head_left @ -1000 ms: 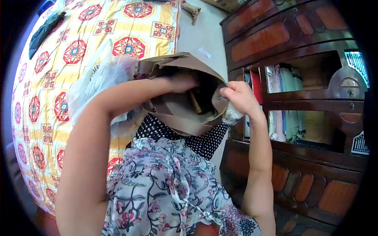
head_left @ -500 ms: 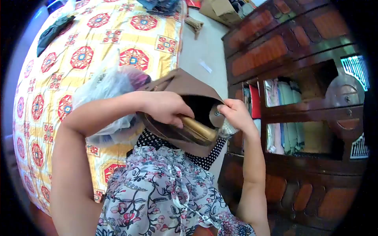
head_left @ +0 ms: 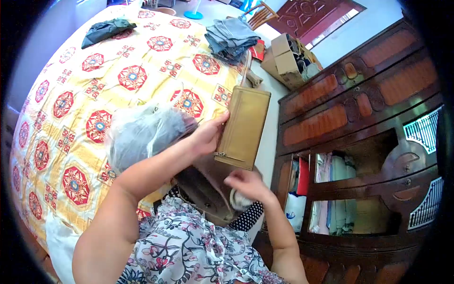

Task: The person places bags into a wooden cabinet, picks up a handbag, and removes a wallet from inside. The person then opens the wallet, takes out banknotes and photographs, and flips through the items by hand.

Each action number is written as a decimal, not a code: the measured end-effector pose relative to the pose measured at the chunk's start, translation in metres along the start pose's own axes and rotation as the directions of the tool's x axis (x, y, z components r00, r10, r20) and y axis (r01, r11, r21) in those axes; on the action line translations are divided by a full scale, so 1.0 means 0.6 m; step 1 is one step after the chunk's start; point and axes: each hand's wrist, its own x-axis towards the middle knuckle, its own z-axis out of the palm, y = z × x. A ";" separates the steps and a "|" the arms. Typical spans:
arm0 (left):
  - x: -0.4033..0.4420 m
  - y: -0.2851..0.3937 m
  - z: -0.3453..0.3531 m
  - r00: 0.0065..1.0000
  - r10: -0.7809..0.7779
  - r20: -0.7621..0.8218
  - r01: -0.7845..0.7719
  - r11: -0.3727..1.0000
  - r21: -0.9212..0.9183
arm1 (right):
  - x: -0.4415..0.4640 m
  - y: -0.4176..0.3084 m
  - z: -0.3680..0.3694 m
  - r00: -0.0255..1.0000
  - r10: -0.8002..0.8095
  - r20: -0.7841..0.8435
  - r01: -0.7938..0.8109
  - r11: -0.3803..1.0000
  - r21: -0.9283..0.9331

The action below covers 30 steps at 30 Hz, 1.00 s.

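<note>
A tan-gold wallet with a zip pull at its lower left corner is held up before me. My left hand grips its left edge, the thumb and fingers closed around it. Just below the wallet, my right hand hovers over the brown handbag, its fingers loosely apart, slightly blurred and holding nothing. The handbag lies on my lap, partly covered by my left forearm. Something whitish and woven shows beneath my right hand at the bag's side.
Dark items in a clear plastic bag rest on the patterned bedspread. Folded jeans and a dark cloth lie farther back. A wooden cabinet with folded cloths stands right; a cardboard box sits behind.
The wallet has come out of the handbag and up in my left hand. My right hand has let go of the bag's edge and moved left and down. The view has tilted upward.
</note>
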 end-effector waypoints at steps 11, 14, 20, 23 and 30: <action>0.053 -0.106 -0.012 0.981 -0.181 0.063 0.188 0.973 -0.132 | -0.058 0.057 -0.037 0.821 0.079 -0.566 0.217 0.873 0.436; 0.061 -0.112 -0.009 0.986 -0.168 0.023 0.168 0.986 -0.009 | -0.058 0.009 -0.024 0.820 -0.030 -0.571 0.242 0.923 0.299; 0.085 -0.137 -0.056 0.875 -0.031 0.484 0.234 0.900 -0.367 | -0.041 -0.065 0.013 0.864 -0.310 -0.396 0.159 0.915 -0.370; 0.083 -0.142 -0.064 0.819 -0.036 0.573 0.328 0.848 -0.416 | -0.033 -0.054 0.019 0.847 -0.326 -0.419 0.192 0.924 -0.330; 0.069 -0.153 -0.044 0.935 -0.101 0.340 0.230 0.902 -0.364 | -0.025 -0.014 0.002 0.741 -0.055 -0.669 -0.023 0.994 -0.108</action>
